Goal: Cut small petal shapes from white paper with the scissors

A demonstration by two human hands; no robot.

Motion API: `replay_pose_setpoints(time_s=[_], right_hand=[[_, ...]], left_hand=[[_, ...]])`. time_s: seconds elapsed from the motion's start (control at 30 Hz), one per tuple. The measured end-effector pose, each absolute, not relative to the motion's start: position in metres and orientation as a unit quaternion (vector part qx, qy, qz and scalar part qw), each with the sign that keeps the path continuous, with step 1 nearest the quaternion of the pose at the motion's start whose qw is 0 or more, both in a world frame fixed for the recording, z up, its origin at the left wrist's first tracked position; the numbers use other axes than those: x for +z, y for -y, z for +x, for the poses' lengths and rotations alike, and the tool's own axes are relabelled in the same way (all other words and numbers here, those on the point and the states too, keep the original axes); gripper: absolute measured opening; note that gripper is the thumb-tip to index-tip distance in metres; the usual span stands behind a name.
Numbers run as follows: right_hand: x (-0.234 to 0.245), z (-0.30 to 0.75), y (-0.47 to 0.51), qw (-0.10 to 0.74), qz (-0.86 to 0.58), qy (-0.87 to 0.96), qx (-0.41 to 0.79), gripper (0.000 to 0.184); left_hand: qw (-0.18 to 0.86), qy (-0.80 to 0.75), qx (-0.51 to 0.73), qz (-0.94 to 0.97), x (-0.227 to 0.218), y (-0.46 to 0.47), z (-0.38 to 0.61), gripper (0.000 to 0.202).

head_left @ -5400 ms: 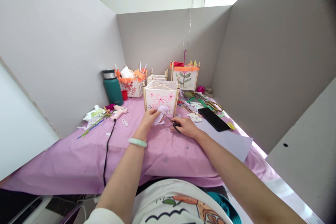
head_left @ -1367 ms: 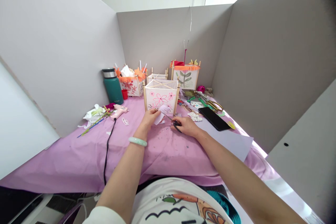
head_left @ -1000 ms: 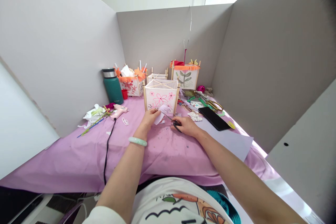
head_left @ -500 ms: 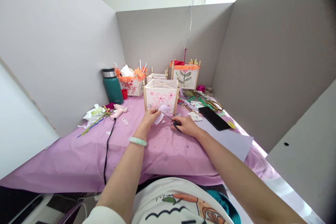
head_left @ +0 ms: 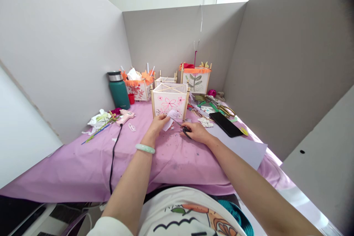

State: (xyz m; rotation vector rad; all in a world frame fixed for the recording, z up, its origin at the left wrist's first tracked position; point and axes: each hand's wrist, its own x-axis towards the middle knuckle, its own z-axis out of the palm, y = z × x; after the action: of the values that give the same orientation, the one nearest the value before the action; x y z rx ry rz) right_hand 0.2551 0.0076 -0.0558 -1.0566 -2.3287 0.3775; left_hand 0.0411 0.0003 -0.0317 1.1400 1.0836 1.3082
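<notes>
My left hand [head_left: 158, 124] pinches a small piece of pale lilac paper [head_left: 167, 124] whose upper edge is cut into thin strips. My right hand [head_left: 197, 132] is closed round the black handles of a pair of scissors [head_left: 187, 130]. The blades point up and left and meet the paper's right side. Just behind the hands stands a white lantern [head_left: 169, 99] with bamboo corner posts, pink flowers drawn on its front and crossed sticks over its top. My left hand partly covers its lower front.
A teal bottle [head_left: 119, 92] and a pink glue gun [head_left: 125, 117] with a black cord are on the left. Decorated lanterns [head_left: 197, 81] stand behind. To the right lie a black phone [head_left: 225, 124], gold-handled scissors [head_left: 227, 110] and a lilac sheet [head_left: 246, 151]. Grey partitions [head_left: 182, 33] enclose the table.
Almost nothing differs. Both hands keep their places at the paper, and the view has shifted very slightly.
</notes>
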Motion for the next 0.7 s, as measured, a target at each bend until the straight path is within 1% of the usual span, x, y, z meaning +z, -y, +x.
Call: replay_pose_setpoints(time_s=[0.27, 0.53, 0.7], right_hand=[[-0.0580, 0.2555, -0.0100, 0.279, -0.390, 0.866, 0.139, 0.029], [-0.0576, 0.2556, -0.0100, 0.273, -0.396, 0.866, 0.138, 0.030], [-0.0573, 0.2557, -0.0097, 0.272, -0.394, 0.867, 0.137, 0.030]], left_hand=[[0.509, -0.463, 0.532, 0.493, -0.0324, -0.0004, 0.0433, 0.026], [0.510, -0.462, 0.526, 0.500, -0.0330, -0.0003, 0.0426, 0.029], [0.512, -0.467, 0.524, 0.496, -0.0327, -0.0003, 0.0424, 0.027]])
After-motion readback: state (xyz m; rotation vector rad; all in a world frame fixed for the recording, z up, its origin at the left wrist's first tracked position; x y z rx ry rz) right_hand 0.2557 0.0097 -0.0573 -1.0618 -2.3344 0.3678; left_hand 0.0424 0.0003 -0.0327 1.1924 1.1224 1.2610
